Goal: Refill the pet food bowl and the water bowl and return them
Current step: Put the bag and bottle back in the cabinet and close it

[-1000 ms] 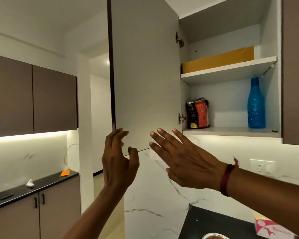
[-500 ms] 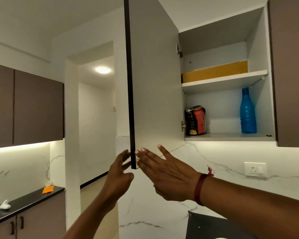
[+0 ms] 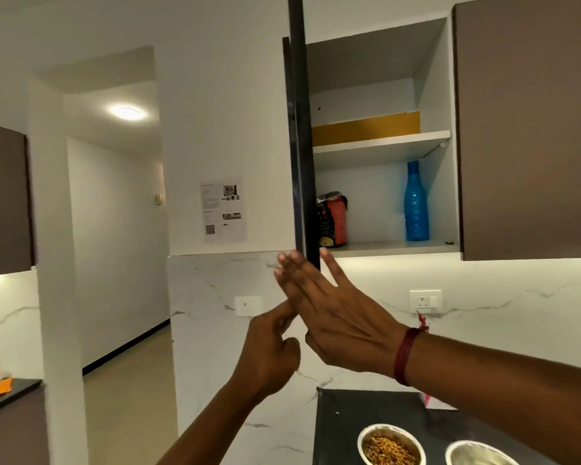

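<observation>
Both empty hands meet at the cabinet door's point(image 3: 301, 146) lower edge, right hand point(image 3: 336, 317) flat, left hand point(image 3: 269, 354) half-curled; the upright blue bottle point(image 3: 416, 203) stands up-right, nearer the right hand, with food bowl point(image 3: 389, 426) and water bowl point(image 3: 477, 456) on the tabletop point(image 3: 349, 414) below.

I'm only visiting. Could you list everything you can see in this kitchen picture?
Cabinet door: one, dark edge, open, seen edge-on left of the shelves.
Bottle: one, blue, lower shelf, right.
Food bag: one, red and black, lower shelf, left.
Board: one, yellow, upper shelf, back.
Food bowl: one, steel, brown pellets inside, on black counter.
Second bowl: one, steel, right of it, contents cut off.
Wall sockets: two, white, marble wall.
Paper sheet: one, white, printed, on the wall.
Right hand: fingers straight at the door's lower end, red thread on the wrist.
Left hand: below it, holding nothing.
</observation>
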